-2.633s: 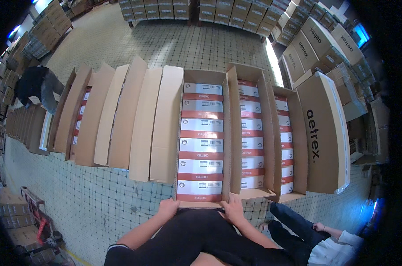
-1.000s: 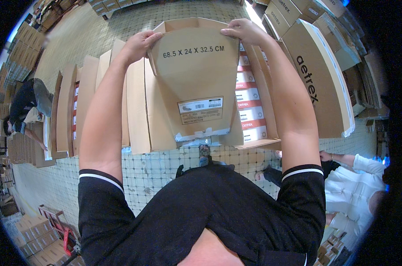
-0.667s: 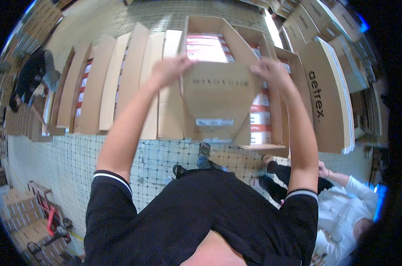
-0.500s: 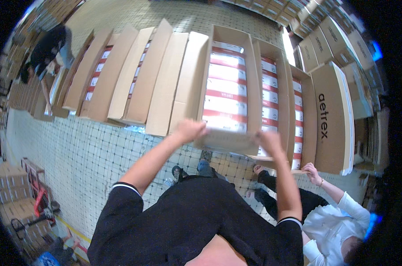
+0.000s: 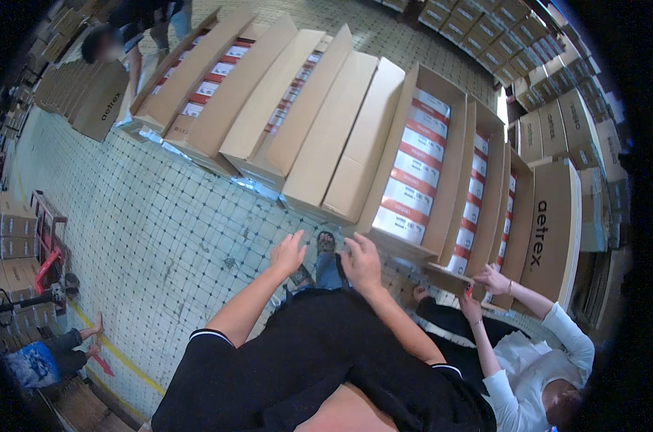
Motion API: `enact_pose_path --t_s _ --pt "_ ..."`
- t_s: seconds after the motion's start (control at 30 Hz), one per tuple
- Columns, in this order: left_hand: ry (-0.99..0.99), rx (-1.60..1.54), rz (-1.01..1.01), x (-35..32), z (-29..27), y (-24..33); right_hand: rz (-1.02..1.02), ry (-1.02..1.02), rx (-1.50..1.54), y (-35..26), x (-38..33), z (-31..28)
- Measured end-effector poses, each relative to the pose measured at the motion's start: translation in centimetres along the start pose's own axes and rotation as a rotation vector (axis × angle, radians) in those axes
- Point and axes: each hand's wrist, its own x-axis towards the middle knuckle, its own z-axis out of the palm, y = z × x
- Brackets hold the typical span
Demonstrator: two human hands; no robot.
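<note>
Hands both empty: left hand [image 5: 289, 253] hangs open-palmed over the tiled floor [image 5: 160, 230], right hand [image 5: 361, 263] spread, fingers loose, just short of the near end of the open cardboard carton [image 5: 413, 173] and probably not touching it (fisheye makes the gap hard to judge). Carton lies on the floor in a row of like cartons, packed full with red-and-white boxes [image 5: 413, 176]. Likely heavy, stiff-walled, flaps floppy. Best taken low at the end corners, both palms under, not by the flaps. A co-worker's hands [image 5: 485, 284] work the next carton, to the right.
</note>
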Motion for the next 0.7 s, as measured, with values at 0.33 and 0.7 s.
enact_pose_path --t_s 0.33,0.7 --pt "0.033 0.419 0.156 11.1 -2.2 1.1 -0.102 -0.310 -0.388 1.7 11.9 9.5" --pt "0.037 0.415 0.440 16.1 -1.1 -5.2 0.094 -0.277 -0.309 3.0 12.9 7.9"
